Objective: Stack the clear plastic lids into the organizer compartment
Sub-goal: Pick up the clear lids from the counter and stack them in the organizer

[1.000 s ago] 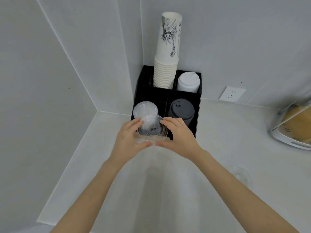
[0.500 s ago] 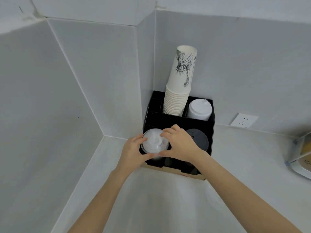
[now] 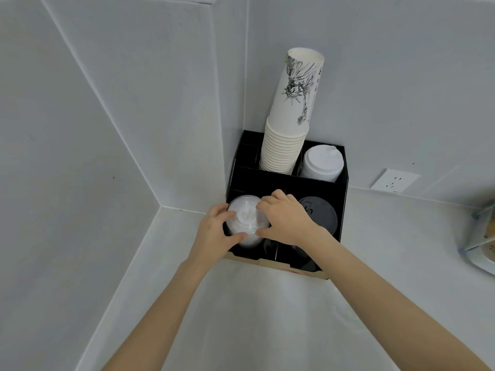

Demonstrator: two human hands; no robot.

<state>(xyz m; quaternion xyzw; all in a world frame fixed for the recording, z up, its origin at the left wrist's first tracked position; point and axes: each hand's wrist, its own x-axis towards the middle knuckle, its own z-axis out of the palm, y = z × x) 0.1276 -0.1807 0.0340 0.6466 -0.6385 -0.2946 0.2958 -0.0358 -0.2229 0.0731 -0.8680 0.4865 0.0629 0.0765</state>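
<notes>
A black organizer (image 3: 313, 183) stands in the corner of a pale counter (image 3: 267, 317), pushed up against two white walls, and both bare hands meet over its front left compartment. The stack of clear plastic lids (image 3: 245, 223) sits in that compartment, its top lid domed with a small raised centre, and the stack rises a little above the compartment's rim. The left hand (image 3: 214, 231) curls round the left side of the stack, thumb laid along the near edge and fingertips on the far left rim; the right hand (image 3: 284, 220) closes in from the other side, thumb low at the near edge and fingers arched over the top right of the lid. Together the two hands pinch the topmost lids between them (how many lids are actually held, as against merely resting below, cannot be told). Just right of the stack, in the front right compartment, lies a pile of black lids (image 3: 318, 212), partly covered by the right wrist. Behind, a tall column of white paper cups (image 3: 289, 129) printed with a black line drawing stands upside down in the back middle compartment, and white sip lids (image 3: 321, 163) fill the back right one. A white wall socket (image 3: 395, 180) sits low on the right wall.
</notes>
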